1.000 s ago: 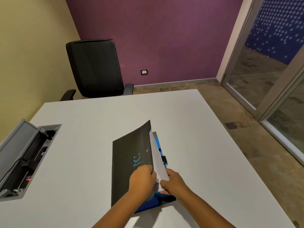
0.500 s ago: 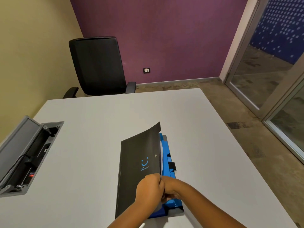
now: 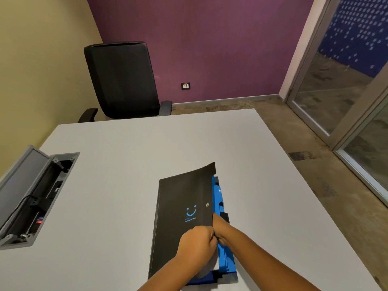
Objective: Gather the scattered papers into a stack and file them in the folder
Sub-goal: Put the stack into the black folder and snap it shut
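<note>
A black folder (image 3: 184, 202) with a blue smiley on its cover lies on the white table (image 3: 130, 164), near the front edge. Its cover is lifted slightly along the right side, showing blue inner dividers (image 3: 218, 196). My left hand (image 3: 197, 243) is closed on the cover's lower right edge. My right hand (image 3: 223, 231) reaches under that cover, its fingers hidden inside the folder. No white paper shows; the sheets are hidden beneath the cover.
An open grey cable box (image 3: 31, 198) is sunk into the table at the left. A black office chair (image 3: 123, 80) stands behind the table's far edge. Glass doors (image 3: 346, 91) line the right side of the room.
The white sheets that stuck out from under the cover have slid out of sight inside the folder. The cover has dropped lower, and my right hand has gone further under it.
</note>
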Tool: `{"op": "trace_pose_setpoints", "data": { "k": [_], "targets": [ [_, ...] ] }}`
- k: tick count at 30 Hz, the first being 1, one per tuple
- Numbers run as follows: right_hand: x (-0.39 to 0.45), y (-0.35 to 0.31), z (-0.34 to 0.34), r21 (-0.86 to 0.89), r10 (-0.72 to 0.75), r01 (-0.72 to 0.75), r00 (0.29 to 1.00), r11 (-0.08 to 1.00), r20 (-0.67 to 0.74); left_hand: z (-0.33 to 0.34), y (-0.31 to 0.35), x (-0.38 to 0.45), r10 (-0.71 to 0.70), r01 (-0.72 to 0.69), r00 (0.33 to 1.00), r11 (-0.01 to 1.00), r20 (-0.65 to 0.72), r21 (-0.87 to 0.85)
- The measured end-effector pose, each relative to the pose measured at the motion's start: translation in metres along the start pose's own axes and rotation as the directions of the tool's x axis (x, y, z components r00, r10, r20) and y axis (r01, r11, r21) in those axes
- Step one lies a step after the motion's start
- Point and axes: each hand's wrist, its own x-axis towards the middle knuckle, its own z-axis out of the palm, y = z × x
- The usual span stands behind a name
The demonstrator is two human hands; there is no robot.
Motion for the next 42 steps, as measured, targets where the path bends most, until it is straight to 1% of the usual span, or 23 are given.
{"op": "trace_pose_setpoints", "data": {
  "k": [1, 3, 5, 7, 8, 10, 12, 13, 15, 18, 20, 23, 24, 26, 27, 29, 31, 34, 36, 37, 39, 40, 42],
  "targets": [
    [0.003, 0.002, -0.001, -0.053, -0.023, 0.019, 0.998, 0.998, -0.059, 0.002, -0.001, 0.001, 0.047, -0.047, 0.999, 0.999, -0.003, 0.001],
    [0.011, 0.007, -0.007, -0.275, -0.159, 0.089, 0.957, 0.957, -0.241, 0.002, -0.009, 0.000, 0.115, -0.115, 0.993, 0.993, -0.012, -0.021],
    [0.013, 0.011, -0.023, -0.473, -0.341, 0.159, 0.881, 0.866, -0.327, 0.005, -0.025, 0.000, 0.065, -0.071, 0.996, 0.993, -0.065, -0.093],
    [0.012, 0.017, -0.043, -0.581, -0.424, 0.176, 0.846, 0.795, -0.324, 0.009, -0.048, 0.003, -0.056, 0.034, 0.991, 0.984, -0.122, -0.175],
    [0.013, 0.021, -0.052, -0.623, -0.438, 0.171, 0.846, 0.764, -0.305, 0.010, -0.061, 0.004, -0.120, 0.086, 0.982, 0.971, -0.147, -0.224],
    [0.017, 0.031, -0.064, -0.711, -0.422, 0.144, 0.876, 0.689, -0.232, 0.014, -0.087, 0.006, -0.245, 0.180, 0.948, 0.939, -0.202, -0.294],
    [0.022, 0.041, -0.065, -0.772, -0.409, 0.160, 0.902, 0.616, -0.139, 0.019, -0.112, 0.007, -0.361, 0.282, 0.896, 0.912, -0.259, -0.296],
    [0.025, 0.045, -0.063, -0.790, -0.410, 0.179, 0.907, 0.587, -0.099, 0.022, -0.123, 0.008, -0.410, 0.331, 0.875, 0.895, -0.258, -0.300],
    [0.030, 0.048, -0.055, -0.811, -0.418, 0.211, 0.907, 0.545, -0.045, 0.030, -0.141, 0.006, -0.462, 0.413, 0.874, 0.870, -0.151, -0.268],
    [0.036, 0.049, -0.046, -0.803, -0.458, 0.220, 0.886, 0.554, -0.073, 0.047, -0.160, 0.001, -0.416, 0.417, 0.906, 0.909, 0.078, -0.006],
    [0.039, 0.049, -0.046, -0.826, -0.481, 0.211, 0.873, 0.522, -0.081, 0.051, -0.166, 0.001, -0.407, 0.400, 0.900, 0.913, 0.157, 0.075],
    [0.045, 0.048, -0.051, -0.898, -0.469, 0.180, 0.882, 0.402, -0.033, 0.048, -0.166, 0.004, -0.415, 0.392, 0.881, 0.909, 0.229, 0.142],
    [0.046, 0.048, -0.052, -0.906, -0.466, 0.179, 0.885, 0.384, -0.022, 0.047, -0.165, 0.005, -0.422, 0.393, 0.875, 0.905, 0.237, 0.159],
    [0.048, 0.050, -0.051, -0.886, -0.486, 0.204, 0.874, 0.415, -0.026, 0.047, -0.163, 0.005, -0.436, 0.404, 0.869, 0.898, 0.235, 0.173],
    [0.047, 0.052, -0.051, -0.845, -0.502, 0.229, 0.863, 0.483, -0.053, 0.048, -0.161, 0.005, -0.443, 0.412, 0.865, 0.895, 0.235, 0.172],
    [0.043, 0.056, -0.050, -0.688, -0.530, 0.297, 0.834, 0.662, -0.151, 0.048, -0.158, 0.004, -0.456, 0.426, 0.858, 0.889, 0.238, 0.166],
    [0.041, 0.059, -0.049, -0.550, -0.527, 0.337, 0.818, 0.764, -0.231, 0.048, -0.154, 0.004, -0.465, 0.437, 0.851, 0.885, 0.244, 0.164],
    [0.040, 0.066, -0.045, -0.436, -0.470, 0.319, 0.831, 0.841, -0.298, 0.047, -0.152, 0.005, -0.467, 0.436, 0.847, 0.884, 0.254, 0.170],
    [0.041, 0.067, -0.042, -0.307, -0.379, 0.273, 0.848, 0.912, -0.371, 0.048, -0.152, 0.005, -0.468, 0.436, 0.847, 0.883, 0.252, 0.172],
    [0.041, 0.067, -0.041, -0.261, -0.335, 0.243, 0.849, 0.934, -0.408, 0.048, -0.152, 0.005, -0.469, 0.437, 0.847, 0.883, 0.251, 0.173],
    [0.038, 0.064, -0.038, -0.274, -0.332, 0.229, 0.839, 0.934, -0.431, 0.048, -0.152, 0.005, -0.470, 0.438, 0.847, 0.882, 0.249, 0.174],
    [0.035, 0.063, -0.036, -0.322, -0.369, 0.247, 0.835, 0.914, -0.408, 0.049, -0.152, 0.005, -0.470, 0.438, 0.847, 0.882, 0.249, 0.174],
    [0.032, 0.063, -0.033, -0.506, -0.476, 0.289, 0.830, 0.813, -0.291, 0.049, -0.152, 0.006, -0.468, 0.437, 0.849, 0.883, 0.248, 0.171]
  ]
}}
